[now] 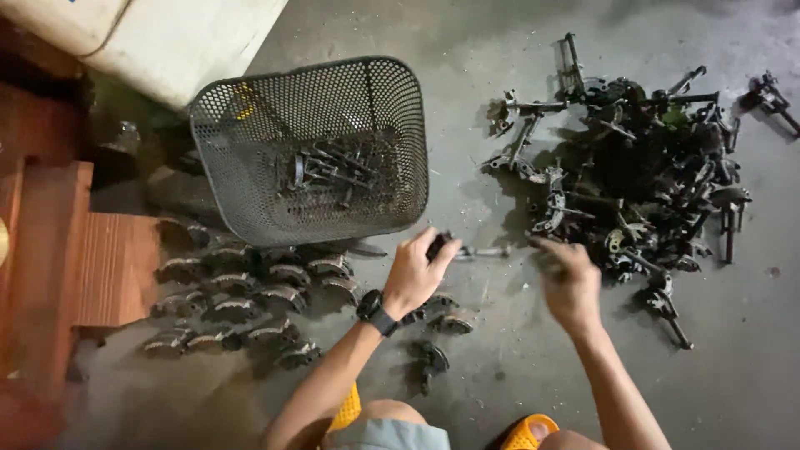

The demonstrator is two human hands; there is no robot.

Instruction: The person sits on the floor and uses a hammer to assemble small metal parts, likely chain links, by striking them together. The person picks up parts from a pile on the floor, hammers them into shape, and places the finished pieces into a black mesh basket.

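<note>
Though pile-flanked, hands (414, 275) (floor-gapped) apart

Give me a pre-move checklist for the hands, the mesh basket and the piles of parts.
1. Left hand has a firm hold on the dark metal part: ok.
2. Right hand holds something: cannot tell, blurred.
3. Mesh basket has its opening facing up, with room inside: ok.
4. Curved parts laid in rows on the floor: ok.
5. Tangled pile of parts within the right hand's reach: ok.
</note>
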